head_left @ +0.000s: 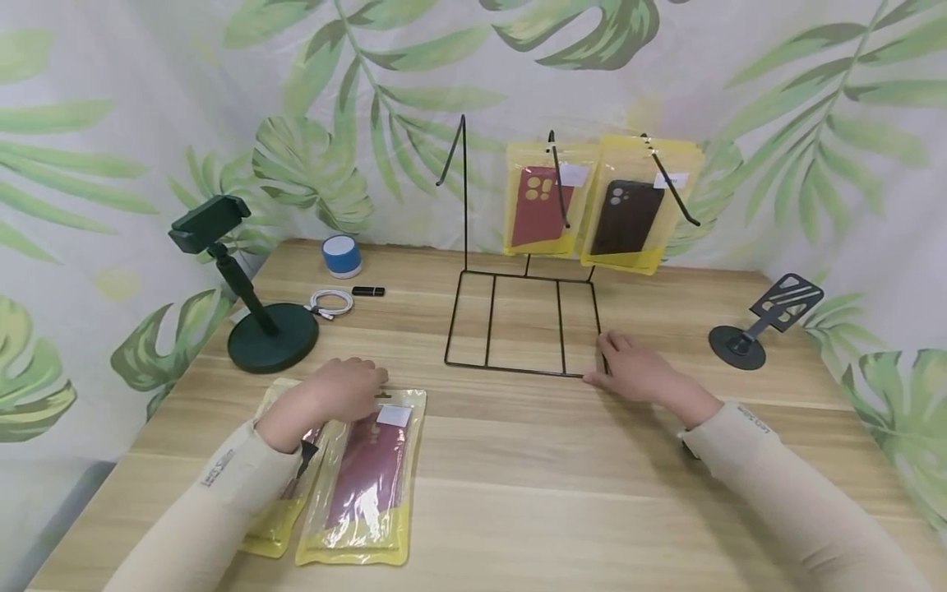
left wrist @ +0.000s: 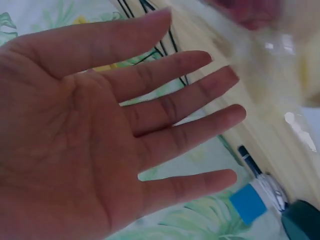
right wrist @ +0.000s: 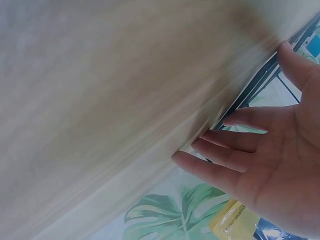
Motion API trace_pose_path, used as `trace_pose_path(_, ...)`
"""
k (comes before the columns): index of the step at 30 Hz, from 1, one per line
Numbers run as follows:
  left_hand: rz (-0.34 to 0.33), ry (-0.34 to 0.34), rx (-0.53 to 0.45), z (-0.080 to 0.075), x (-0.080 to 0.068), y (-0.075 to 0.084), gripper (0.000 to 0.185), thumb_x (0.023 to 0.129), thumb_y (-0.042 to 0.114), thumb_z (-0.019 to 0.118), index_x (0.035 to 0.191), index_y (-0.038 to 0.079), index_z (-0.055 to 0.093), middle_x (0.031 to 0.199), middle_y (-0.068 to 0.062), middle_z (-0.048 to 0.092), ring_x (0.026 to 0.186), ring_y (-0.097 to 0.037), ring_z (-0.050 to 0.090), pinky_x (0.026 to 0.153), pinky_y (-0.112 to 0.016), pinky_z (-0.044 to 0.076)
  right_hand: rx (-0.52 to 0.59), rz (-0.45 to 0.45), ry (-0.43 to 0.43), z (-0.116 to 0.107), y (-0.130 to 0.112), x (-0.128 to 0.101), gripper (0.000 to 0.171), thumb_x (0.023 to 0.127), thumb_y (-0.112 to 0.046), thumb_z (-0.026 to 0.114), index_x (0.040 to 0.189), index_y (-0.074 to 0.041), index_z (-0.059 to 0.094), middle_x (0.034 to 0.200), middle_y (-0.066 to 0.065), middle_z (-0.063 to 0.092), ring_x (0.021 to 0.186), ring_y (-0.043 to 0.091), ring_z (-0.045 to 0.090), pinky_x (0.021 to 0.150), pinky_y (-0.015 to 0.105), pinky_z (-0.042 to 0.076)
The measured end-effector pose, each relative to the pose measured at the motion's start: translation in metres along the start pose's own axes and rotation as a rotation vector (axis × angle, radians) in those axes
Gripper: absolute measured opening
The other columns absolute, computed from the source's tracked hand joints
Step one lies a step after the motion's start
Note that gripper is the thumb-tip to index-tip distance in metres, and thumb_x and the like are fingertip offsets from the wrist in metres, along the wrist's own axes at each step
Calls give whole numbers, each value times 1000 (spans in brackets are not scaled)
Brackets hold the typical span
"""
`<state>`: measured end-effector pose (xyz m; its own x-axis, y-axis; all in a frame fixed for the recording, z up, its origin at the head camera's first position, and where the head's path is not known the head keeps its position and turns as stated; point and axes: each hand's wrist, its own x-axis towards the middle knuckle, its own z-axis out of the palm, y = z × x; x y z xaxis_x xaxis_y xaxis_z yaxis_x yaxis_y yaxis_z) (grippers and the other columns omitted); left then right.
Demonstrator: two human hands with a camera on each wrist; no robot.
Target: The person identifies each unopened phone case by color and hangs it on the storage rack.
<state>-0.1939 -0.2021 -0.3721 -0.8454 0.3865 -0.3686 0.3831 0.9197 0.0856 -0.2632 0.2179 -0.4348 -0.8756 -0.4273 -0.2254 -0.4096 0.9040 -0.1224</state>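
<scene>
My left hand (head_left: 336, 392) hovers above the top of a packaged dark red phone case (head_left: 366, 477), a clear pouch with yellow edges. A second yellow-edged pouch (head_left: 270, 526) lies to its left, partly under my forearm. In the left wrist view that hand's fingers (left wrist: 185, 100) are spread and nothing is held. My right hand (head_left: 632, 370) touches the front right corner of a black wire display rack (head_left: 525, 372), its fingers (right wrist: 215, 167) extended and resting on the table. From the rack's hooks hang a packaged red phone case (head_left: 536, 222) and packaged black phone cases (head_left: 625, 218).
A dark green phone stand (head_left: 274, 337) stands left on the wooden table (head_left: 518, 493). Near it are a blue speaker (head_left: 342, 259), a coiled white cable (head_left: 330, 304) and a black USB stick (head_left: 368, 291). A dark folding stand (head_left: 740, 349) is at right. Leaf-print cloth (head_left: 414, 49) hangs behind.
</scene>
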Motion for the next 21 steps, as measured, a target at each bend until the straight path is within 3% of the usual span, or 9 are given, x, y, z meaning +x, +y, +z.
trace_pose_path(4,-31,27,17,8,-2,-6,16,93,11,59,100,0,68,93,-13,66,92,-33,62,83,-54,51,-3,-3,4,2,1,1,81,101,-49,51,149,12,30,154,36,28,142,52,30,111,62,35)
trace_pose_path(7,-37,50,25,14,-1,-10,15,92,7,58,101,-1,67,95,-15,66,93,-34,61,86,-56,50,-3,-2,5,2,1,1,81,101,-49,51,149,12,29,154,36,28,142,52,30,110,62,36)
trace_pose_path(13,-23,104,57,22,2,-13,18,86,13,70,98,-1,67,92,-13,66,93,-33,60,86,-53,50,-4,-2,10,3,0,0,81,101,-49,50,149,13,29,154,36,28,142,53,30,110,62,36)
trace_pose_path(17,-12,138,56,26,5,-17,10,83,14,73,83,6,67,82,-7,63,84,-27,56,78,-46,48,0,5,5,2,-1,0,81,101,-49,50,150,12,29,155,36,28,142,53,29,111,62,35)
trace_pose_path(21,7,189,18,25,7,-20,17,82,9,71,70,11,60,71,-1,55,74,-21,50,69,-39,43,2,12,1,2,-3,0,81,101,-49,50,150,12,30,155,36,28,142,52,29,111,62,35)
